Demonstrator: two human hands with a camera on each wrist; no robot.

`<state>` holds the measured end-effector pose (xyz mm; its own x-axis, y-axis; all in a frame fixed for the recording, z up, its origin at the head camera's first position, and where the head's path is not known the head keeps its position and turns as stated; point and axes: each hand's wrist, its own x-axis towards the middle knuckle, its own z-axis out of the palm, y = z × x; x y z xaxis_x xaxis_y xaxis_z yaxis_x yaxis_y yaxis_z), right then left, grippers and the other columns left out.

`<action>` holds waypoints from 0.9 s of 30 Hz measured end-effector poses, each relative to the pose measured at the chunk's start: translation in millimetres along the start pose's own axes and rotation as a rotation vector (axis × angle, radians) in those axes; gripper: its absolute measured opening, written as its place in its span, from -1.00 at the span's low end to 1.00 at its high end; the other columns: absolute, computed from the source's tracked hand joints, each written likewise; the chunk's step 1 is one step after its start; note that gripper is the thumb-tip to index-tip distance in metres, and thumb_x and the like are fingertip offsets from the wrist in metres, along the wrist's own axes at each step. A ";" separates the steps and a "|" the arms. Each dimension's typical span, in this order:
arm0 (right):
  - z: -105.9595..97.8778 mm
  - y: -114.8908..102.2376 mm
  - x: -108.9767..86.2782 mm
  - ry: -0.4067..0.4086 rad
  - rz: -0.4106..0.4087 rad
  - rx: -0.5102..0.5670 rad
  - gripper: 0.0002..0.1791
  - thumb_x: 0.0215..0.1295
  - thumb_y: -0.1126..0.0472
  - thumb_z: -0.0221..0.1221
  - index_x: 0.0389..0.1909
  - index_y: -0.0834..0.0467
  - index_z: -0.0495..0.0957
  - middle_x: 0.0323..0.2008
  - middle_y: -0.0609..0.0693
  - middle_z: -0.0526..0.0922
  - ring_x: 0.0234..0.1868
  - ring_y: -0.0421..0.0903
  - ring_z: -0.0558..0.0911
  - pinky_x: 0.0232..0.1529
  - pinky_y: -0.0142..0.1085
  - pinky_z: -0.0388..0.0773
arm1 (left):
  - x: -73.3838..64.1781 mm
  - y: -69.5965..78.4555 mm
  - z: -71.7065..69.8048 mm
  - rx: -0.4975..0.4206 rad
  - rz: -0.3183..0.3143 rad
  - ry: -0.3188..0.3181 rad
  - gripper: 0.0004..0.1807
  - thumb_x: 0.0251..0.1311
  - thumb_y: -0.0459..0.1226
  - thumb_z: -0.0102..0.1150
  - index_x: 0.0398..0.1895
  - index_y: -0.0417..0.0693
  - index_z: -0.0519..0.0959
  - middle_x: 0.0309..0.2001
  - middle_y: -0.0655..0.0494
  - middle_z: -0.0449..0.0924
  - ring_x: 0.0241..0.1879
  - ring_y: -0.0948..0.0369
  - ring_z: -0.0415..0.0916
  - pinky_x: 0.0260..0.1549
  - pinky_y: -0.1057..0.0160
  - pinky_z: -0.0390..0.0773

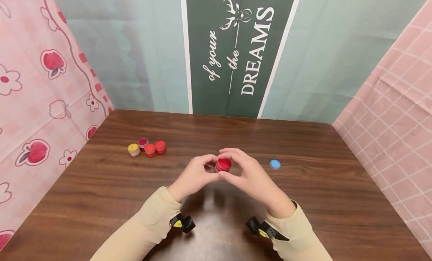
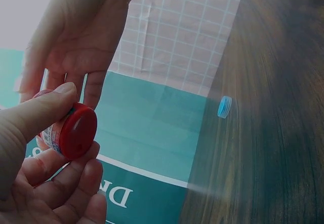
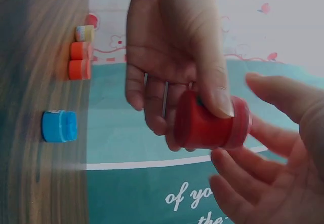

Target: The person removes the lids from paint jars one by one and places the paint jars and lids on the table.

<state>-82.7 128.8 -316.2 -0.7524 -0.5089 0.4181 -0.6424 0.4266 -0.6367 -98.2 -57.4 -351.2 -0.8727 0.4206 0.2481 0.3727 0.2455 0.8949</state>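
A small red jar is held off the table between the two hands. In the left wrist view, the left hand pinches the jar, thumb on one side and fingers on the other; a printed label shows on its wall. The left hand grips it likewise in the right wrist view, where a translucent red rim is at its right end. Behind that end, the right hand has its fingers spread loosely and its thumb apart from the jar. Seen from the head, the right hand meets the left around the jar.
To the left on the brown table stand a yellow jar, a dark red jar and two orange-red jars. A blue lid lies to the right. A blue jar shows in the right wrist view. Patterned cloths hang around the table.
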 end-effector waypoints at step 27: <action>4.8 2.1 0.9 0.050 0.065 -0.042 -0.56 0.05 0.16 0.37 -0.03 0.16 0.52 -0.04 -0.05 0.50 -0.06 -0.19 0.52 -0.03 -0.28 0.50 | -0.9 -0.3 2.0 -0.001 -0.009 -0.001 -0.72 0.00 -0.24 0.38 -0.19 -0.10 0.61 -0.26 0.18 0.62 -0.27 0.24 0.52 -0.20 0.24 0.55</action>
<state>-84.0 125.6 -320.3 -0.7984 -0.4419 0.4090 -0.5966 0.4887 -0.6366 -96.9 -56.1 -352.4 -0.8759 0.4189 0.2393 0.3641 0.2485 0.8976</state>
